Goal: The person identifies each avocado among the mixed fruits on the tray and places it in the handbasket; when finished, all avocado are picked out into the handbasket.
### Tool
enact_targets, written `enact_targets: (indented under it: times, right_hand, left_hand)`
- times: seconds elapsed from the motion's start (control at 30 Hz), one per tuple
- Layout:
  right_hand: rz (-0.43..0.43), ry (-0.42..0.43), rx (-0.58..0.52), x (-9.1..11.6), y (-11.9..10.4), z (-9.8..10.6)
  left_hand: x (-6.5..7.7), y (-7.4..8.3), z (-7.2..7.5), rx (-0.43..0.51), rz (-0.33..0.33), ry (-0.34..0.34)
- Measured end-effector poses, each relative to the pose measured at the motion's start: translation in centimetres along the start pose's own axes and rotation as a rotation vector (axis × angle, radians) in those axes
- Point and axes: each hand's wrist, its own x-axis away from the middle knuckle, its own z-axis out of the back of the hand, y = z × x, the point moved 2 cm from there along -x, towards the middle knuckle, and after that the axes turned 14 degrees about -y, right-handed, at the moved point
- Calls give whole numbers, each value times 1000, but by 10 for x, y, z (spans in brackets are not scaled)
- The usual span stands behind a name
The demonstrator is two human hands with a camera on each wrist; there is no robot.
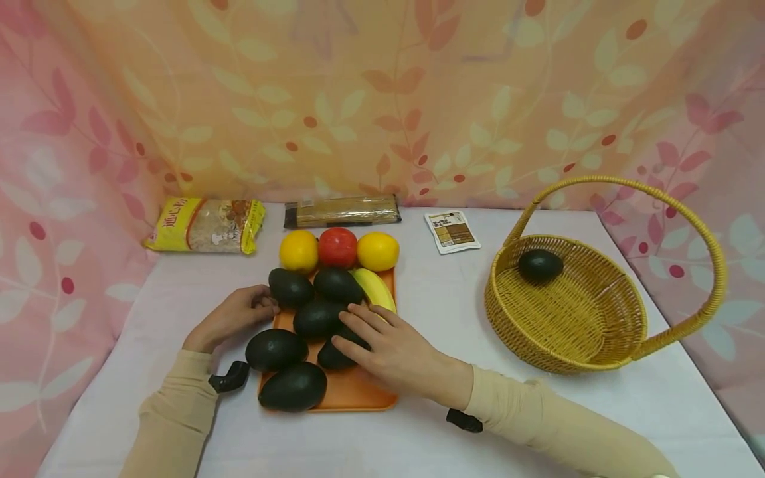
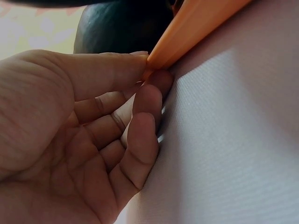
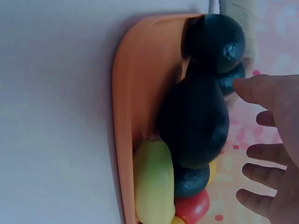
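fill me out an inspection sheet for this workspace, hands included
Surface: white cloth, basket at right, tray left of it.
Job's things: orange tray with six dark avocados, a banana, one red fruit and two yellow ones; basket holding one avocado.
Clutter: yellow bag, long packet, white sachet along the back.
Left hand: pinches the tray's edge.
Right hand: spread over the tray; contact with an avocado unclear.
Cables: nothing seen.
Surroundings: leaf-patterned curtains behind and both sides.

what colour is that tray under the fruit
Orange; the tray shows best in the head view.
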Motion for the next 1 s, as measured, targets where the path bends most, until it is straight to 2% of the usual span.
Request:
enact_targets:
  times: [0.17, 0.4, 0.77, 1.0]
  right_hand:
    - [17, -57, 9, -2, -7, -8]
    - [41, -87, 14, -7, -18, -17]
    - [23, -63, 17, -11, -21, -19]
    - [26, -142, 57, -13, -21, -20]
  left_hand:
    - [0, 2, 0, 7, -48, 11]
    - [0, 0, 0, -14, -19, 15]
    - [0, 0, 0, 11, -7, -6]
    - [1, 0, 0, 15, -15, -4]
